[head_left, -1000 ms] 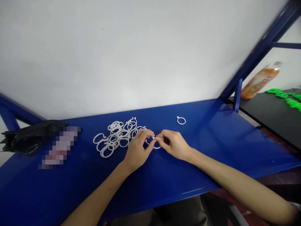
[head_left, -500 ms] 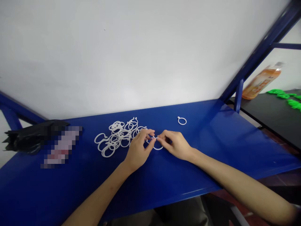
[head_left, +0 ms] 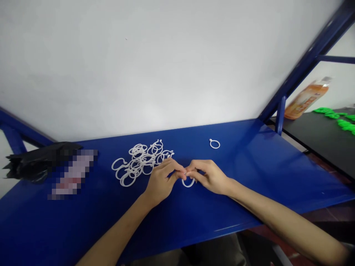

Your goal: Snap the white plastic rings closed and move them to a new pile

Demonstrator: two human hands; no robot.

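Observation:
Between my two hands is a white plastic ring [head_left: 188, 186], its lower curve showing beneath my fingers. My left hand [head_left: 164, 180] pinches its upper part from the left. From the right, my right hand [head_left: 208, 176] pinches the same part, and the fingertips of both hands meet there. What sits exactly under the fingertips is hidden. Left of my left hand lies a loose pile of white rings [head_left: 141, 160], several of them with small knobbed ends standing apart. A single white ring [head_left: 215, 144] with a small knob lies alone beyond my right hand.
The blue table [head_left: 222, 214] meets a white wall behind. At the left lie a black plastic bag [head_left: 30, 164] and a blurred-out pale item [head_left: 74, 171]. To the right, past a blue frame post, an orange bottle [head_left: 306, 99] and green pieces [head_left: 327, 111] rest on a black surface.
My hands have drawn together, and the fingertips now meet over the top of the ring. The ring sits slightly lower in the picture. The pile and the lone ring have not moved.

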